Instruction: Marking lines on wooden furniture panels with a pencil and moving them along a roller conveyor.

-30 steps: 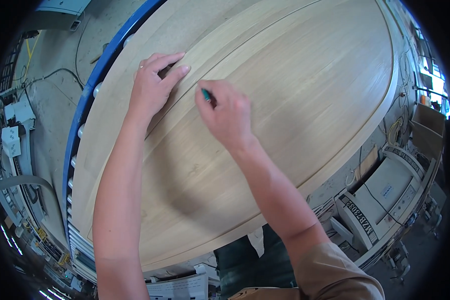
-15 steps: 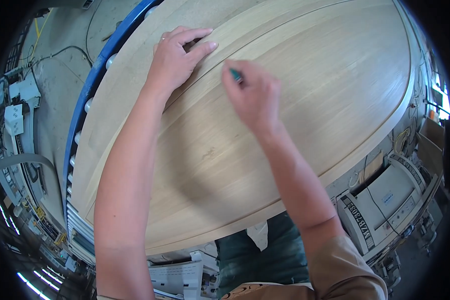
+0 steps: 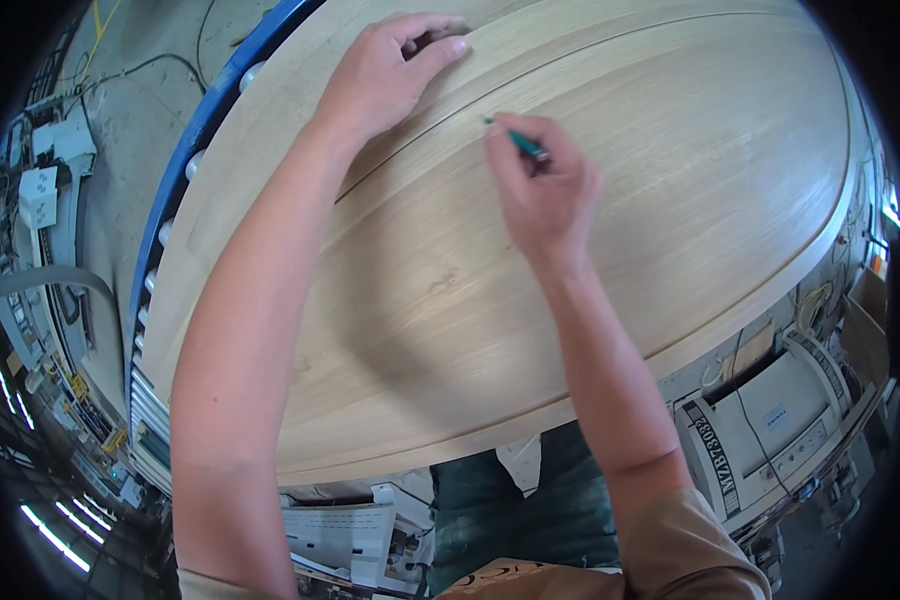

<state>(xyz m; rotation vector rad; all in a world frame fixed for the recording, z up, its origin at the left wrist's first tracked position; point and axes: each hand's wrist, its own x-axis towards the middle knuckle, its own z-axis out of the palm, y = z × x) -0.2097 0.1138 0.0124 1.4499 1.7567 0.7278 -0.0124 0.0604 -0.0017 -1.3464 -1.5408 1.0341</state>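
So the slim, dark green, pen-like tool (image 3: 522, 143) is in the person's right hand (image 3: 555, 190), pinched between thumb and forefinger with the other fingers curled in. It's over the big, pale, wood-grained flat panel (image 3: 690, 220), just to the right of the thin dark line (image 3: 417, 142) running along it. I'd guess it's light and stiff, pretty easy to steer, with a tip that could be a bit fragile if leaned on. Best hold is probably low on the barrel near the tip, though a smooth barrel might slip a little.

The left hand (image 3: 380, 75) is on the panel across the line, thumb and forefinger apart with a modest gap. Whether anything's tucked in there, can't tell, it's all shadow. The panel looks stiff and likely heavy, so anyone shifting it would want both hands on the edges.

Stuff that's hard to make out: the back end of the tool disappears into the right hand, and it's not clear if the tip touches the wood. Left hand's outer fingers are mostly hidden, the left forearm (image 3: 255, 290) covers a chunk of panel, and the panel's far side runs out of view.
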